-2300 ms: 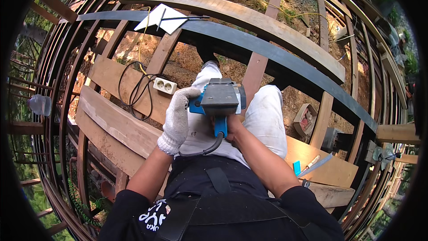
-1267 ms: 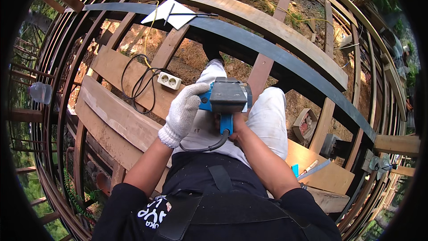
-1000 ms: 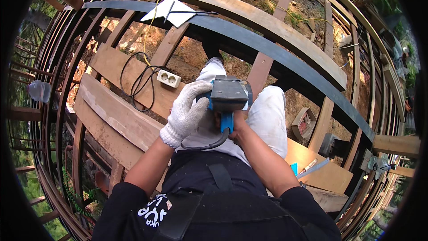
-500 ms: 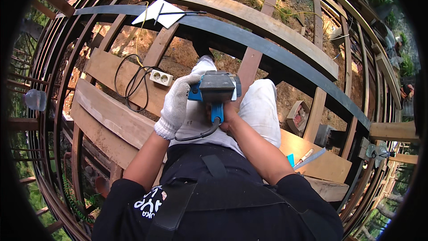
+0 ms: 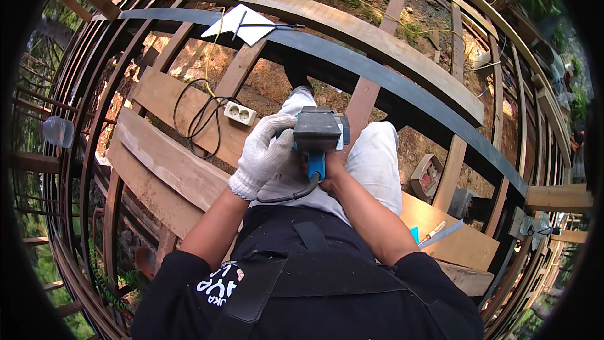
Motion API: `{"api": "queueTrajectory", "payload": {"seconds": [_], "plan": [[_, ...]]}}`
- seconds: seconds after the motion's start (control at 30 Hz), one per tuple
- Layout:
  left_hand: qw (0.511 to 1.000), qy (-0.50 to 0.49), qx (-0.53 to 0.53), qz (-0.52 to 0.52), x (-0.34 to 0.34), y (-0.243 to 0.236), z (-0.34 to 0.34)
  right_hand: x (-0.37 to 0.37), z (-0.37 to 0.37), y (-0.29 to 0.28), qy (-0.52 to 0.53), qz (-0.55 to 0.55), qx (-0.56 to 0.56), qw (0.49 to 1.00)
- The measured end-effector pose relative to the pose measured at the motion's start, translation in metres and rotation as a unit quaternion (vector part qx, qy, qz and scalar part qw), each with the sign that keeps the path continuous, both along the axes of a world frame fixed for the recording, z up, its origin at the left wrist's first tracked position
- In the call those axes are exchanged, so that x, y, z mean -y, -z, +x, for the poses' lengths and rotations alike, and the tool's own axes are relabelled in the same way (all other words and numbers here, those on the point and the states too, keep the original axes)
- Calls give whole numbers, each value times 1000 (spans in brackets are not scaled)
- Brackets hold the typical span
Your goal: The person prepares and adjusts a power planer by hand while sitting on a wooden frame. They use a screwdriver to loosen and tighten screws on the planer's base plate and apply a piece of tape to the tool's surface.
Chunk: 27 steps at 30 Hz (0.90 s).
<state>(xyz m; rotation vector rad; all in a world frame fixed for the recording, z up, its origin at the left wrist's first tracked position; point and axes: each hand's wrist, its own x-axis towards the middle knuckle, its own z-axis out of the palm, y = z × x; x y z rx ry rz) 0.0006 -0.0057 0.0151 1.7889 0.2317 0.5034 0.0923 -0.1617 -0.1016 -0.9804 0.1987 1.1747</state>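
Note:
A blue and black corded electric planer [image 5: 318, 131] is held above my lap, its dark flat face turned up. My left hand [image 5: 264, 154], in a white knit glove, lies against the planer's left side with its fingers bent around it; some fingertips are hidden. My bare right hand [image 5: 332, 171] is wrapped around the blue handle from below and mostly hidden by the tool. A black cord [image 5: 286, 198] leaves the handle and curves left across my lap.
A white double socket [image 5: 240, 113] with a coiled black cable [image 5: 200, 119] lies on the plank at left. White sheets [image 5: 251, 30] rest on the dark beam [image 5: 377, 79] ahead. At right are a chisel-like tool [image 5: 434, 232] and a small box [image 5: 426, 175]. Open gaps separate the joists.
The whole view has shifted slightly, so most things sit a little further right. My left hand's fingers have moved down and loosened somewhat along the planer's side. My right hand keeps its hold.

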Motion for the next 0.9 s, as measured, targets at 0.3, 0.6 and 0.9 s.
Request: {"api": "queueTrajectory", "payload": {"seconds": [0.3, 0.6, 0.9], "plan": [[999, 34, -5, 26, -4, 1, -6, 1, 2, 23, -6, -12, 0, 1000], [999, 12, -31, -22, -2, 4, -6, 2, 1, 26, -2, 12, 35, 999], [998, -19, -25, -63, 3, 8, -4, 2, 0, 5, -2, -13, 29, 999]]}}
